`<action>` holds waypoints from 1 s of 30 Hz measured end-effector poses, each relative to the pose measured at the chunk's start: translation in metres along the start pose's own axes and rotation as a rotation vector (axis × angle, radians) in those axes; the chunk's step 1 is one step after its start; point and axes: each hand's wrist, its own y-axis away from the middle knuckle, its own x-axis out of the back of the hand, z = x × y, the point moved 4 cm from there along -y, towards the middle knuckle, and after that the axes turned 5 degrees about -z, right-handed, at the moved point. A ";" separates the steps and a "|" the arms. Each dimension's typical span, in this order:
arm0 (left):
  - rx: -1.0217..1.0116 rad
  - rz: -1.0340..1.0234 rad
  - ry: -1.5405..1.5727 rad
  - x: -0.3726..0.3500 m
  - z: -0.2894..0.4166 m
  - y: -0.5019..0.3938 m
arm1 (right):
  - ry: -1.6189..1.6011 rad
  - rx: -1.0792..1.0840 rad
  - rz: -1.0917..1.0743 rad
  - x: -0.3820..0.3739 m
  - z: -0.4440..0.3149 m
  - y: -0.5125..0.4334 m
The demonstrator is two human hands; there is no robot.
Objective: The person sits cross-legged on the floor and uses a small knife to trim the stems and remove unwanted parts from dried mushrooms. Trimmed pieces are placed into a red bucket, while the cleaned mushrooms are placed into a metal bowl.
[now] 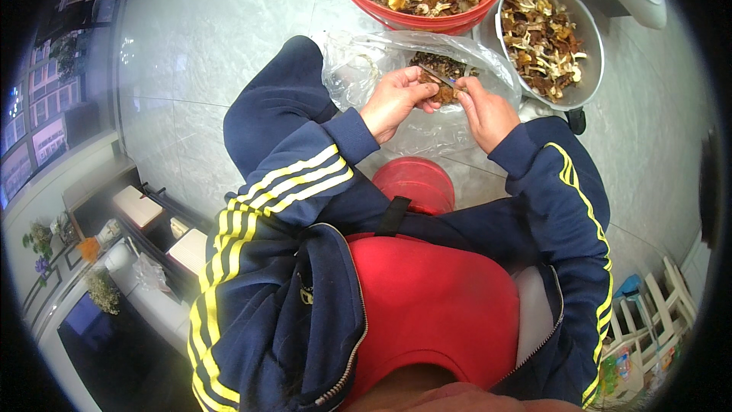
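Note:
My left hand [402, 96] holds a brown mushroom [445, 93] between thumb and fingers. My right hand [485, 109] grips a small knife, its thin blade [438, 76] lying across the top of the mushroom. Both hands are close together over a clear plastic bag [354, 71] spread on the floor. Dark brown scraps [439, 63] lie in the bag, just beyond my fingers. The knife's handle is mostly hidden by my right hand.
Beyond the bag stands a red bucket [366, 3] of mushroom pieces, with a grey pot [600, 57] of more at its right. A red plastic stool or tub [413, 180] is between my legs. A pale rack [652, 320] stands at the lower right.

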 end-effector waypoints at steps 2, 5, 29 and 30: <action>0.007 -0.019 -0.009 -0.001 0.000 0.001 | -0.010 -0.014 -0.008 0.001 0.001 0.000; 0.008 -0.024 -0.003 0.000 0.001 0.001 | -0.050 -0.024 -0.002 0.004 0.002 -0.001; -0.095 0.020 -0.032 -0.002 0.005 0.002 | -0.106 0.078 0.015 0.009 -0.008 0.003; -0.100 0.019 -0.046 -0.004 0.004 0.004 | -0.082 0.090 0.028 0.007 -0.010 0.006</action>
